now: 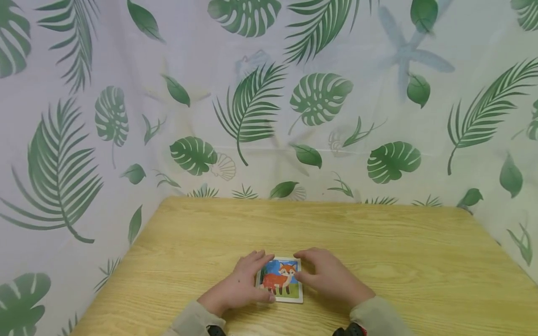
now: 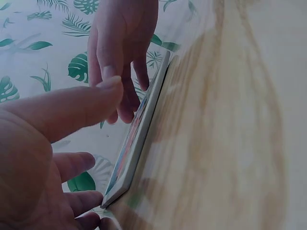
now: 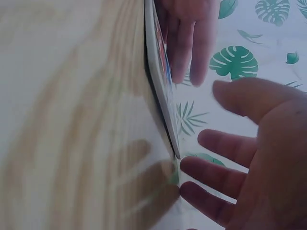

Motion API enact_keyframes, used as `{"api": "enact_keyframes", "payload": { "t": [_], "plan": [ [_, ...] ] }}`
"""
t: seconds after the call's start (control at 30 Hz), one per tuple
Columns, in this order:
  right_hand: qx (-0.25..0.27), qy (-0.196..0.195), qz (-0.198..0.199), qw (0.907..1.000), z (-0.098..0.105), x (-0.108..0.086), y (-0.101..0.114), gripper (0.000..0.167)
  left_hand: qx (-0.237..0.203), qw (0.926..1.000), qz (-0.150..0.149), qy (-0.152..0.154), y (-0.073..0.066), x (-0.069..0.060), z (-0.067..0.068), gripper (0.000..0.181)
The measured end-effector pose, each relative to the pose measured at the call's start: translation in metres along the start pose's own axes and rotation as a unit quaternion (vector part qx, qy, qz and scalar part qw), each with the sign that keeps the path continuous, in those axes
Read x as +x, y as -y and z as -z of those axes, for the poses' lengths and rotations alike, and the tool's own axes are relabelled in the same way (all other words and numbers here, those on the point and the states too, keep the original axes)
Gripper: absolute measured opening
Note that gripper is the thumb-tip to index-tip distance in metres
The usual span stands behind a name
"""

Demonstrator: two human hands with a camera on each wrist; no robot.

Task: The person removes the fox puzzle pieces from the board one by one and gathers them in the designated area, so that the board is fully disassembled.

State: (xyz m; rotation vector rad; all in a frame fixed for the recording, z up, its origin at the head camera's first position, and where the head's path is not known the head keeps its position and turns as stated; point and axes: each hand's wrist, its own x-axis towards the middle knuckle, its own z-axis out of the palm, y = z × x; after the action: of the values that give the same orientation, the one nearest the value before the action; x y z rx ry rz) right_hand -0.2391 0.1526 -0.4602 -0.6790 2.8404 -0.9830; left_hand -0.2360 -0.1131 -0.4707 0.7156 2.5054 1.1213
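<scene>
A small square fox picture (image 1: 280,279) with a white frame, possibly a puzzle, lies flat on the wooden table. At its left side is my left hand (image 1: 241,282), thumb and fingers spread apart; the thumb is over the lower left corner. My right hand (image 1: 329,276) is on the other side, its fingers loosely extended by the right edge. Seen from the left wrist, the frame's white edge (image 2: 144,139) rests on the wood, a left fingertip near its corner. In the right wrist view, the right fingers (image 3: 211,173) are spread beside the frame's far end.
The wood-grain table (image 1: 210,228) stretches around the picture. Behind it and at both sides hangs a white cloth (image 1: 260,177) printed with green leaves. Dark straps or devices (image 1: 350,329) sit on both wrists, by the light sleeves.
</scene>
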Motion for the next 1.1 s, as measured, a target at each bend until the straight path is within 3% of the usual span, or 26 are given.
{"api": "enact_keyframes", "payload": {
  "t": [0.27,0.5,0.87,1.1],
  "plan": [
    [-0.049,-0.023,0.002,0.9985,-0.013,0.003,0.001,0.041,0.047,0.9989,0.007,-0.004,-0.001,-0.005,-0.001,0.093],
    [-0.092,-0.036,0.021,0.9949,-0.015,0.008,-0.002,0.044,0.133,0.9909,-0.016,-0.014,-0.002,0.0,-0.002,0.092],
    [-0.102,-0.035,0.015,0.994,-0.009,0.009,-0.004,0.04,0.132,0.9912,-0.005,-0.006,-0.009,0.005,-0.004,0.09],
    [-0.105,-0.022,0.019,0.994,-0.011,0.005,-0.005,0.041,0.151,0.9883,0.006,0.019,-0.007,0.002,-0.009,0.089]
  ]
}}
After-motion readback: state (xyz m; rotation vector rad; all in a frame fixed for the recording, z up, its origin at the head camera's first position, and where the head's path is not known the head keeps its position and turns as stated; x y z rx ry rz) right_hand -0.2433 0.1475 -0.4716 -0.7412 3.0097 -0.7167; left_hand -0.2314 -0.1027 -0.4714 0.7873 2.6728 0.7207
